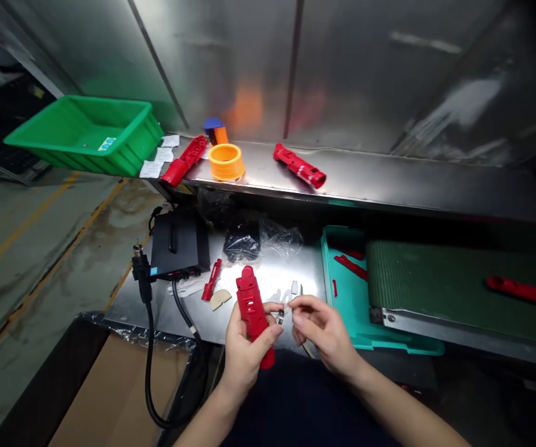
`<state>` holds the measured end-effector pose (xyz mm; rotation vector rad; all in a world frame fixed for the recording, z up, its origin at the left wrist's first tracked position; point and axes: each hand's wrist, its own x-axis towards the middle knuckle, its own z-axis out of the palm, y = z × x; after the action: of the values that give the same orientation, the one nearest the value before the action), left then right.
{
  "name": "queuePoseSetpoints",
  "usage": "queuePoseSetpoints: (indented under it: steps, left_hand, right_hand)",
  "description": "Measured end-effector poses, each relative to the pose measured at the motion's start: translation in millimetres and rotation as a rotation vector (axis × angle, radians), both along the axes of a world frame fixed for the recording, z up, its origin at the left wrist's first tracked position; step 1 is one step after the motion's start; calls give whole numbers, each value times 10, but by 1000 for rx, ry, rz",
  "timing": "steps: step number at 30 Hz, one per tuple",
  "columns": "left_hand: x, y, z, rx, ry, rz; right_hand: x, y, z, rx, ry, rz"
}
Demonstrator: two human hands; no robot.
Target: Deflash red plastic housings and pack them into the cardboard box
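Note:
My left hand (245, 347) is closed round a long red plastic housing part (252, 304), held tilted with its rounded end away from me. Between that thumb and forefinger sits a small dark and silvery piece (280, 316), too small to name. Close beside it, my right hand (321, 329) is closed in a pinch. A thin object (301, 290) shows at its fingertips; its kind is unclear. On the metal bench beyond lie a smaller red plastic part (211, 279), a beige flat piece (220, 299) and a few small whitish pieces (294, 287).
A black box with a handle (179, 242) and thick cable stands left. Right are a teal tray (342, 304) and a green conveyor belt (445, 298) carrying a red part. The shelf (365, 177) holds red parts and an orange ring (227, 162), near a green bin (123, 149).

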<state>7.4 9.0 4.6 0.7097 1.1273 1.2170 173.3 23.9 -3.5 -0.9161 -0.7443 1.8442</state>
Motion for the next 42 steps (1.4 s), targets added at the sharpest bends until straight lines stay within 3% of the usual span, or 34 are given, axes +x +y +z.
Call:
queuePoseSetpoints:
  steps: [2, 5, 7, 11, 16, 20, 25, 29, 38, 42]
  left_hand:
    - [147, -28, 106, -48, -60, -92]
    - [360, -48, 263, -115, -117, -243]
    - [498, -52, 343, -158, -135, -301]
    - [723, -61, 431, -222, -220, -303]
    - [847, -61, 494, -255, -300, -128]
    - [822, -68, 508, -246, -273, -143]
    - [710, -122, 492, -161, -223, -188]
    - [604, -131, 500, -138, -219, -216]
    - [373, -113, 489, -131, -306, -264]
    - [278, -99, 478, -133, -326, -283]
  right_hand:
    - [327, 31, 111, 232, -140, 30]
    - [722, 120, 261, 655, -389, 241]
    - [897, 167, 316, 764, -432, 297]
    - [1090, 131, 377, 715, -379, 200]
    - [1076, -151, 498, 760, -580, 1]
    - [902, -336, 538, 914, -662, 75]
    - [749, -369, 599, 972, -875, 187]
    - [661, -384, 664, 921, -949, 245]
    - [392, -259, 767, 677, -826, 343]
    - [323, -177, 795, 641, -852, 368]
